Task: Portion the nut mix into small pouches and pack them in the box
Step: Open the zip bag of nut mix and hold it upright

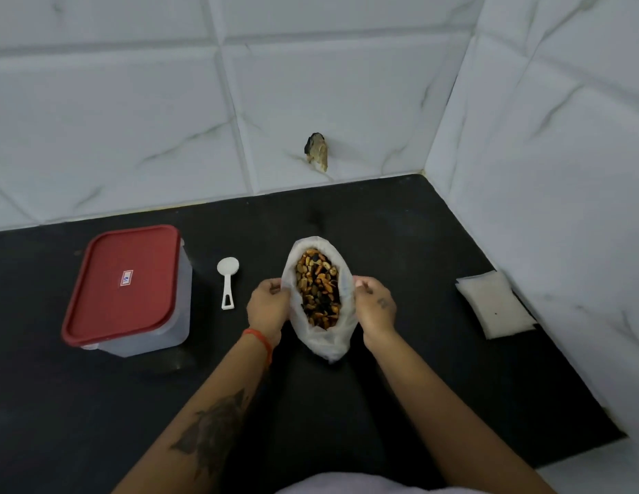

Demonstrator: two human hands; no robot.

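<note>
L hand (269,304) & R hand (374,305) pinch bag (325,342) rim, frame centre, mouth spread. Risk: rim slips, bag slumps, nuts (317,288) spill. Box (127,292) lidded, left; scoop (228,281) idle.

Soft even light, slight blur, edges bowed.

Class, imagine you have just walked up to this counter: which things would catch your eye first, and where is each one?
First the clear bag of nut mix at the centre of the black counter, its mouth held open by the left hand and right hand gripping its sides. Next the box with its red lid at the left, lid on. A white scoop lies between them, and flat white pouches sit at the right by the wall.
</note>
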